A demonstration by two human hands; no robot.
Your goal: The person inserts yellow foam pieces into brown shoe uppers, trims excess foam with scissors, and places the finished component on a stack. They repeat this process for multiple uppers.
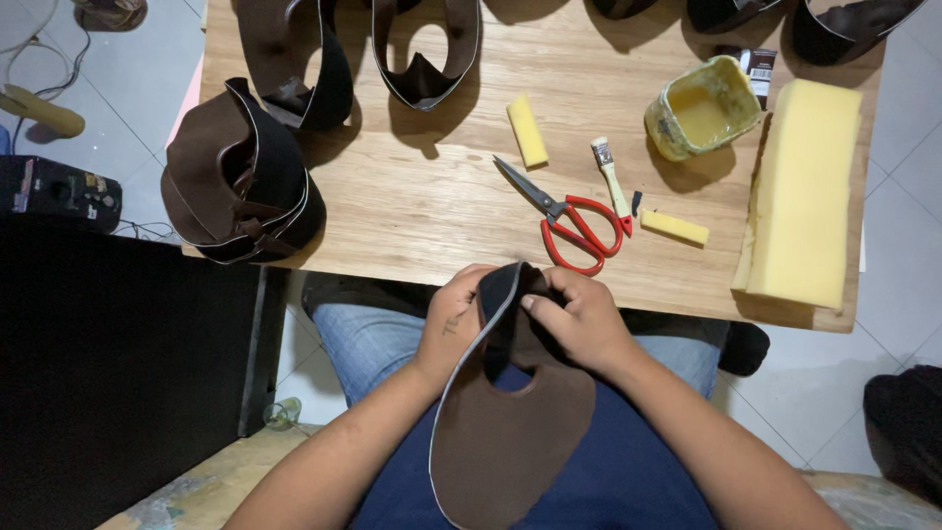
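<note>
- Here, a brown leather piece (510, 432) is being gripped by the closed fingers of left hand (453, 324) and right hand (579, 319).
- Probably, the folded edge could be creased if it is being pinched unevenly.

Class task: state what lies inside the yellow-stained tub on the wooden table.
The tub shows a yellowish coating across its inside; how deep it goes, and the tub's base, are hidden by its wall.

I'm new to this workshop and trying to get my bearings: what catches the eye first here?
Both hands, left hand and right hand, pinch a dark brown leather piece over the lap at the table edge. Just beyond lie red-handled scissors, and a big yellow foam block fills the table's right end.
</note>
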